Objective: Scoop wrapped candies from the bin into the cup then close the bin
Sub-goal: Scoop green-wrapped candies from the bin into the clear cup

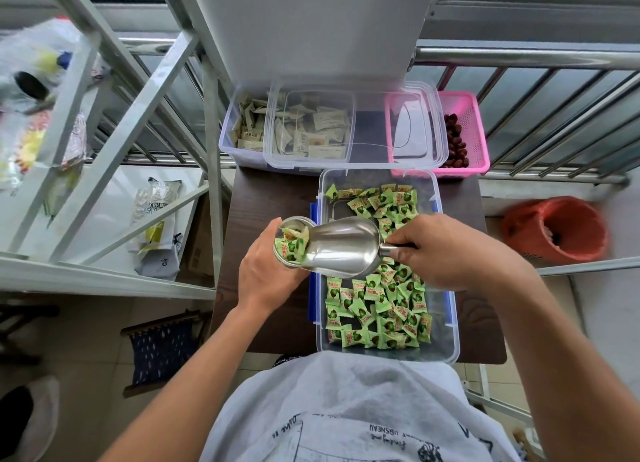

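Note:
A clear plastic bin (446,343) with blue latches sits open on the dark table, holding green wrapped candies (377,309). My left hand (263,274) grips a clear cup (290,241) at the bin's left edge; several green candies lie inside it. My right hand (446,250) holds the handle of a metal scoop (343,246), whose mouth is tipped to the left against the cup's rim. The bin's clear lid (391,160) rests across the two containers behind it.
Behind the bin stand a clear box of beige packets (249,129) and a pink basket with dark red fruits (464,139). A metal rack (104,149) with bags stands left, a railing runs behind, and a red bucket (554,229) sits right.

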The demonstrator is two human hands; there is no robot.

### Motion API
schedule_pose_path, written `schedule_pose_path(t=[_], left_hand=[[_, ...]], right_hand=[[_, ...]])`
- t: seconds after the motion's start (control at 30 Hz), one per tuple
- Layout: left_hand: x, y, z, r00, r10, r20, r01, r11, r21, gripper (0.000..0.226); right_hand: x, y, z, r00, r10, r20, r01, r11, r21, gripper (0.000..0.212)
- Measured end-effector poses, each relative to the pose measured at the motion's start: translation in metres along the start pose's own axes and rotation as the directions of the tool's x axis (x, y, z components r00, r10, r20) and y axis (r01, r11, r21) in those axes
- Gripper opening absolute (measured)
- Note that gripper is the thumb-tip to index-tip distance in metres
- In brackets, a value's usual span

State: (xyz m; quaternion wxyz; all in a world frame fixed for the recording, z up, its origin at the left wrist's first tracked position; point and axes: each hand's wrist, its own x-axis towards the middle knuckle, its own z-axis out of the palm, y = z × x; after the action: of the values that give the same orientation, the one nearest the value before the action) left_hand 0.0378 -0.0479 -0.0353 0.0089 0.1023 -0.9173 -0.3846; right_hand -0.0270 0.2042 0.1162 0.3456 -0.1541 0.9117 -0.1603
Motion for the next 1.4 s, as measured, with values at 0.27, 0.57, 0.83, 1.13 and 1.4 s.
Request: schedule_pose_path(t=[0.27,0.57,0.83,1.13,1.4], left_hand=[[-0.002,-0.005,0.001,1.0,-0.023,-0.001,0.023,1.0,0.004,0.101],[0.004,-0.009,-0.008,0.999,-0.003,-0.041,0.005,0.999,0.036,0.094],[0.028,-0.024,-0.026,0.965,-0.25,-0.076,0.218,0.931,-0.294,0.062],[0.021,-0.014,-0.012,0.96,-0.28,-0.017,0.256,0.9,-0.353,0.06],[0.017,-0.006,-0.009,0.971,-0.237,-0.015,0.227,0.946,-0.232,0.069]], right_hand=[[-0.003,0.006,-0.001,1.0,0.009,-0.02,-0.008,1.0,0.03,0.033],[0.013,0.066,0.032,0.937,0.334,-0.1,-0.314,0.933,0.175,0.033],[0.031,0.083,0.082,0.927,0.374,0.01,-0.374,0.927,0.036,0.028],[0.047,0.056,0.116,0.942,0.335,-0.005,-0.332,0.936,0.115,0.027],[0.071,0.049,0.124,0.923,0.367,-0.119,-0.332,0.913,0.237,0.03]])
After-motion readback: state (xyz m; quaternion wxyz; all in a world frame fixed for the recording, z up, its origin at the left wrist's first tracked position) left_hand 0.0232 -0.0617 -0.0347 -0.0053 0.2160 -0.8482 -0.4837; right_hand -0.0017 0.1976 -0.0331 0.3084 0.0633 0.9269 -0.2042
